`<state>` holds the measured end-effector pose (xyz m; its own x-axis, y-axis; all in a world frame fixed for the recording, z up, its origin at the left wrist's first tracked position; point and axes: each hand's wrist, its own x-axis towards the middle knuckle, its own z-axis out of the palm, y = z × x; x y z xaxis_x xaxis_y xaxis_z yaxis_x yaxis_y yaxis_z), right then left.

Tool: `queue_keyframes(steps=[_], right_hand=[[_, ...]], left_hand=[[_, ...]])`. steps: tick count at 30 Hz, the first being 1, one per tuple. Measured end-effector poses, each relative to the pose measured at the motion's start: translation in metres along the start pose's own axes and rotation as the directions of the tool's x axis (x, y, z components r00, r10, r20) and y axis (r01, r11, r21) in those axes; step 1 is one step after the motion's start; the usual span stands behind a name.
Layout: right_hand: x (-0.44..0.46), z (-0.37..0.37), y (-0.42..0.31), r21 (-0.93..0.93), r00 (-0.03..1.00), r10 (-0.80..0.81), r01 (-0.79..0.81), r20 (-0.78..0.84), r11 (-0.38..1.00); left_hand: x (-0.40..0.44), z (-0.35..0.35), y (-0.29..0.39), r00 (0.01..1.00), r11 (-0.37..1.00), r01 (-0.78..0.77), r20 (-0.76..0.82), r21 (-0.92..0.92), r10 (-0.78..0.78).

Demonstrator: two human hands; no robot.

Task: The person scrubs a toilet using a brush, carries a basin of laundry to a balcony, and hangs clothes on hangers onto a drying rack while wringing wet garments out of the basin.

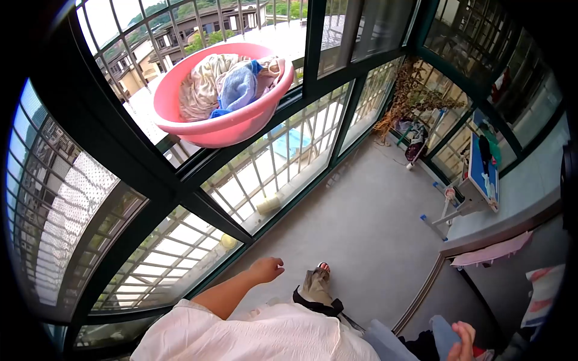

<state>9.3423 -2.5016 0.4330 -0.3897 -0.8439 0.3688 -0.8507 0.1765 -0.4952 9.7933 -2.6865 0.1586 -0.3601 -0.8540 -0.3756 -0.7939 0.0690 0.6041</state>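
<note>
My left hand hangs over the grey floor, its fingers loosely bent and apart with nothing in them. At the lower right my right hand has its fingers curled at a bundle of clothes. Grey-blue cloth shows beside those fingers, with black and a little red fabric close by; my body and the frame edge hide part of the bundle. Ahead, a pink basin rests at the open window ledge. It holds crumpled laundry, including a pale patterned cloth and a blue cloth.
Barred windows with dark green frames run along the left and front. A dried plant stands in the far corner. To the right are a folding table with a blue top, a doorway track and a pink cloth.
</note>
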Motion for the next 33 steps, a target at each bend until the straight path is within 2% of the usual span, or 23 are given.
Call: queue_keyframes(steps=[1, 2, 3, 4, 5, 6, 7, 8, 9, 12, 15, 16, 18, 19, 20, 22, 23, 25, 26, 27, 29, 31, 33], right_hand=[[0.031, 0.042, 0.011, 0.067, 0.986, -0.03, 0.019, 0.166, 0.998], [0.066, 0.083, 0.004, -0.168, 0.97, -0.177, 0.205, 0.166, 0.964], [0.095, 0.111, -0.013, -0.124, 0.889, -0.363, 0.409, 0.279, 0.904], [0.123, 0.131, -0.029, 0.106, 0.823, -0.448, 0.44, 0.348, 0.891], [0.148, 0.152, -0.044, 0.37, 0.767, -0.521, 0.391, 0.375, 0.842], [0.174, 0.169, -0.061, 0.426, 0.686, -0.62, 0.464, 0.381, 0.776], [0.195, 0.185, -0.079, 0.486, 0.601, -0.705, 0.519, 0.377, 0.703], [0.216, 0.201, -0.099, 0.546, 0.51, -0.778, 0.559, 0.366, 0.623], [0.236, 0.214, -0.118, 0.581, 0.43, -0.839, 0.607, 0.333, 0.542], [0.282, 0.244, -0.193, 0.685, 0.181, -0.966, 0.68, 0.186, 0.26], [0.303, 0.261, -0.284, 0.742, -0.027, -0.999, 0.669, -0.044, -0.051], [0.307, 0.27, -0.315, 0.747, -0.078, -0.99, 0.651, -0.114, -0.137], [0.312, 0.292, -0.38, 0.755, -0.133, -0.965, 0.602, -0.226, -0.259], [0.313, 0.306, -0.412, 0.752, -0.126, -0.968, 0.611, -0.217, -0.247], [0.314, 0.32, -0.448, 0.647, -0.151, -0.935, 0.686, -0.321, -0.333], [0.321, 0.356, -0.512, 0.475, -0.165, -0.947, 0.833, -0.277, -0.284], [0.327, 0.377, -0.542, 0.393, -0.127, -0.985, 0.905, -0.12, -0.165], [0.334, 0.403, -0.589, 0.279, 0.032, -0.966, 0.954, 0.258, 0.106], [0.338, 0.413, -0.599, 0.251, 0.034, -0.942, 0.96, 0.335, 0.124], [0.343, 0.429, -0.603, 0.277, 0.047, -0.941, 0.95, 0.335, 0.147], [0.343, 0.446, -0.614, 0.283, 0.011, -0.909, 0.949, 0.417, 0.141], [0.341, 0.443, -0.623, 0.242, -0.076, -0.821, 0.967, 0.566, 0.077], [0.34, 0.447, -0.629, 0.233, -0.111, -0.909, 0.972, 0.402, -0.016]], left_hand=[[0.005, -0.011, 0.006, 0.999, 1.0, -0.013, -0.052, -0.023, 0.012], [0.014, -0.024, 0.015, 0.993, 0.998, -0.032, -0.117, -0.048, 0.026], [0.021, -0.042, 0.025, 0.97, 0.997, -0.035, -0.243, -0.068, 0.018], [0.022, -0.062, 0.039, 0.93, 0.996, -0.039, -0.367, -0.086, 0.004], [0.021, -0.082, 0.058, 0.868, 0.984, -0.031, -0.493, -0.173, -0.059], [0.017, -0.102, 0.074, 0.789, 0.969, -0.033, -0.601, -0.246, -0.126], [0.013, -0.122, 0.09, 0.709, 0.953, -0.109, -0.694, -0.282, -0.124], [0.009, -0.141, 0.105, 0.618, 0.936, -0.185, -0.775, -0.301, -0.127], [0.006, -0.155, 0.113, 0.53, 0.95, -0.215, -0.844, -0.228, -0.083], [-0.009, -0.198, 0.144, 0.325, 0.987, -0.162, -0.944, -0.005, 0.048], [-0.02, -0.229, 0.154, 0.213, 0.982, -0.084, -0.959, 0.171, 0.185], [-0.022, -0.239, 0.152, 0.21, 0.981, -0.046, -0.958, 0.191, 0.196], [-0.027, -0.262, 0.151, 0.167, 0.954, 0.067, -0.945, 0.294, 0.279], [-0.028, -0.273, 0.149, 0.173, 0.922, 0.153, -0.928, 0.356, 0.33], [-0.03, -0.283, 0.149, 0.196, 0.894, 0.21, -0.913, 0.396, 0.358], [-0.024, -0.298, 0.142, 0.209, 0.875, 0.269, -0.912, 0.402, 0.354], [-0.02, -0.301, 0.136, 0.233, 0.881, 0.283, -0.918, 0.38, 0.321], [-0.009, -0.301, 0.126, 0.252, 0.9, 0.285, -0.932, 0.329, 0.261], [-0.003, -0.3, 0.119, 0.267, 0.907, 0.283, -0.934, 0.313, 0.239], [0.003, -0.298, 0.116, 0.215, 0.901, 0.293, -0.941, 0.319, 0.262], [0.009, -0.296, 0.111, 0.191, 0.903, 0.296, -0.945, 0.313, 0.265], [0.007, -0.295, 0.109, 0.201, 0.908, 0.284, -0.945, 0.307, 0.257], [0.005, -0.298, 0.11, 0.223, 0.91, 0.278, -0.942, 0.309, 0.252]])
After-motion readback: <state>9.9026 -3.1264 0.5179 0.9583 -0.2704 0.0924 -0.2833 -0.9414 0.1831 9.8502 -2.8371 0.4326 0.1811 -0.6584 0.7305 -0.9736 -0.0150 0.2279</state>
